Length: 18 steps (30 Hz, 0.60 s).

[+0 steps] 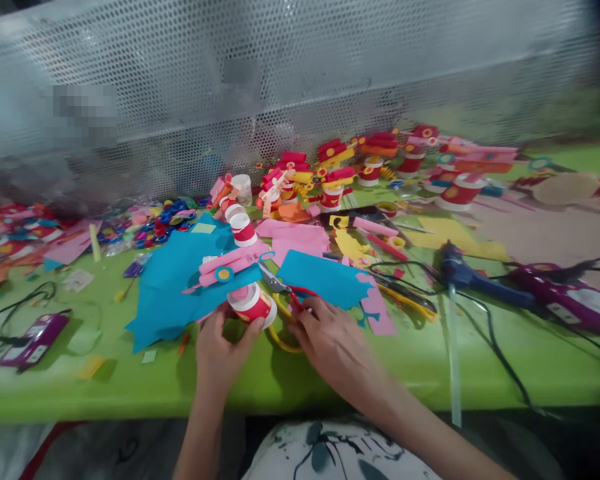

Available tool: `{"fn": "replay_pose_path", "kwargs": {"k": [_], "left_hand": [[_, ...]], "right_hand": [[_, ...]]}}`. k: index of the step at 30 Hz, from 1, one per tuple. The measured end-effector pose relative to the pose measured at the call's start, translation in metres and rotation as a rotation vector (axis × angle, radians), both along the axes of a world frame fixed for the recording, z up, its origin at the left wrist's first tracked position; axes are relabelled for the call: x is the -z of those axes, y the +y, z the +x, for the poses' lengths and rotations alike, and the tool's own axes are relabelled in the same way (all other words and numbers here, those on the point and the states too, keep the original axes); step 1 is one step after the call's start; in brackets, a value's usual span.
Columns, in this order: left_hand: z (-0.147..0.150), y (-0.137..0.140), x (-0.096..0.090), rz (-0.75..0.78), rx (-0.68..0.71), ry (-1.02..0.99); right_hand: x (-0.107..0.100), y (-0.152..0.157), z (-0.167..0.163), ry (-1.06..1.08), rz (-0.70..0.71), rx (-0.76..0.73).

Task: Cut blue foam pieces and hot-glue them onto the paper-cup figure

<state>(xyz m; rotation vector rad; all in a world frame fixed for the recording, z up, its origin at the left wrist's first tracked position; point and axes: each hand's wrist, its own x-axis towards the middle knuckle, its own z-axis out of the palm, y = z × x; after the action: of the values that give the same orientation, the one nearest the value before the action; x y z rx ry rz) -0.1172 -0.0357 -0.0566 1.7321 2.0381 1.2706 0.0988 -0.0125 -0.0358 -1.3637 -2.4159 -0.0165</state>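
Observation:
My left hand (223, 347) is closed around a small red and white paper cup (256, 307), which lies tilted between the thumb and fingers. On the cup is a craft piece of pink paper rolls (233, 262) with a blue and yellow disc and a thin blue curl at its right end. In my right hand (333, 337) is a pair of scissors (274, 283) with red and yellow handles. Their blades point up and left, close to the blue curl; whether they touch it I cannot tell. Blue paper (167, 273) lies behind the cup.
Several finished red cup crafts (333, 193) stand at the back before a perforated metal screen (300, 87). A blue glue gun (480, 280) with cables lies right, near a purple device (570, 293). Another purple device (35, 340) lies left. Paper scraps cover the green table (380, 380).

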Motion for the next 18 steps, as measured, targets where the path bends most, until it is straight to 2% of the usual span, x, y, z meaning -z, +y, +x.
{"fn": "replay_pose_path", "kwargs": {"k": [9, 13, 18], "left_hand": [[0.001, 0.000, 0.001, -0.033, -0.033, -0.054], [0.002, 0.002, 0.002, -0.034, -0.046, -0.046], [0.003, 0.005, 0.003, -0.063, -0.084, -0.013]], "right_hand": [[0.014, -0.003, 0.016, 0.066, 0.040, -0.143], [0.005, -0.010, 0.030, 0.121, 0.083, -0.213], [-0.013, -0.015, 0.067, 0.167, 0.063, -0.258]]}}
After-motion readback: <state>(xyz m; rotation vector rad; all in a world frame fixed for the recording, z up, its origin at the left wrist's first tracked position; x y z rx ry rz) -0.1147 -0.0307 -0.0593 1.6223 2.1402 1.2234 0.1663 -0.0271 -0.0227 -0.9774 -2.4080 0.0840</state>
